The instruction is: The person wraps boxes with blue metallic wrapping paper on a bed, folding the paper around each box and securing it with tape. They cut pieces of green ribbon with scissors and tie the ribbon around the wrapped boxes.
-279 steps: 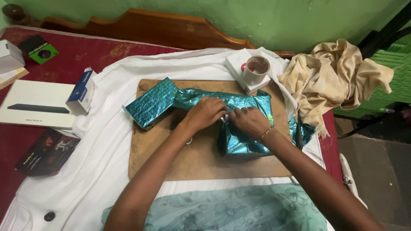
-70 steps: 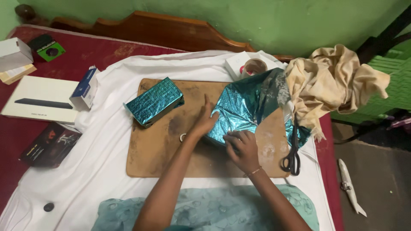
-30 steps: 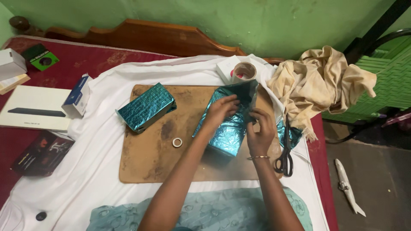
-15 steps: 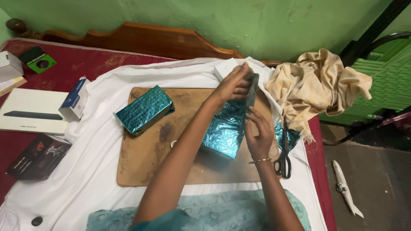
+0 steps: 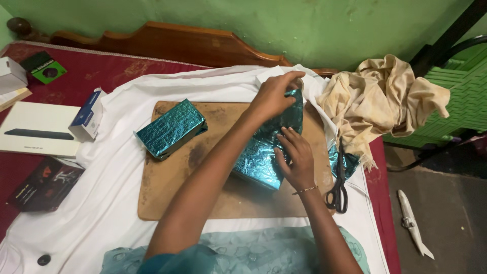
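Pressing flat on the teal foil parcel point(image 5: 264, 157) at the right of the brown board point(image 5: 172, 187), the right hand point(image 5: 294, 157) steadies it while the far flap is pinched by the left hand point(image 5: 274, 94) fingers so the wrap stays taut.

Shiny teal foil with a crinkled sheen covers the parcel point(image 5: 264, 155); the wrapped box point(image 5: 171, 128) left of it shows a teal grid pattern. Both lie on a brown, dark-stained board point(image 5: 203, 177) over a white sheet point(image 5: 116, 193). Right of the board: black scissors point(image 5: 338, 185), a beige cloth point(image 5: 385, 101). The bedspread point(image 5: 96, 71) is maroon.
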